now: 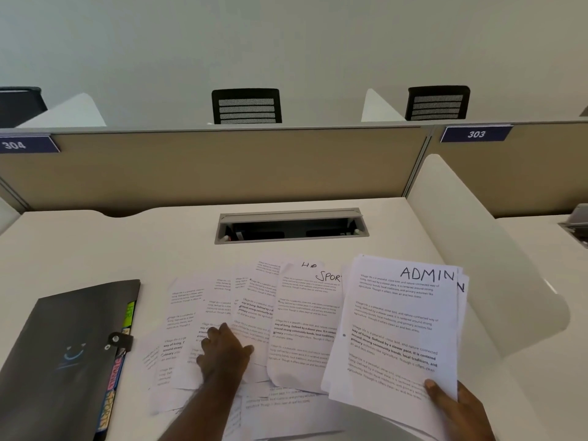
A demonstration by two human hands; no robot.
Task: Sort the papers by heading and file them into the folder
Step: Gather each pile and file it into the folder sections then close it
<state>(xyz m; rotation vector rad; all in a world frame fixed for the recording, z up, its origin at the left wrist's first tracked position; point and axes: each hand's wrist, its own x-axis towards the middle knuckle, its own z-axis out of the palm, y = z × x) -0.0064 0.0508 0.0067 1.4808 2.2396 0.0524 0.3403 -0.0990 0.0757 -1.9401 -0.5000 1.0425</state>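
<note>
While the right hand [451, 405] pinches the lower corner of a small ADMIN stack [397, 329] raised above the desk [95, 243], the left hand [222, 351] rests on the fanned loose papers [286, 316] with fingers lightly spread, gripping nothing — sorting appears mid-way. Sheets headed HR and SPORT lie uncollected. Judged next: find further ADMIN sheets and draw them out singly. A black folder [63, 354] lies closed at left, coloured tabs showing — nothing visibly filed.

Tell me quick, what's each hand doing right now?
Left hand: fingers spread flat, pressing on the loose papers.
Right hand: gripping the ADMIN stack by its lower corner.
</note>
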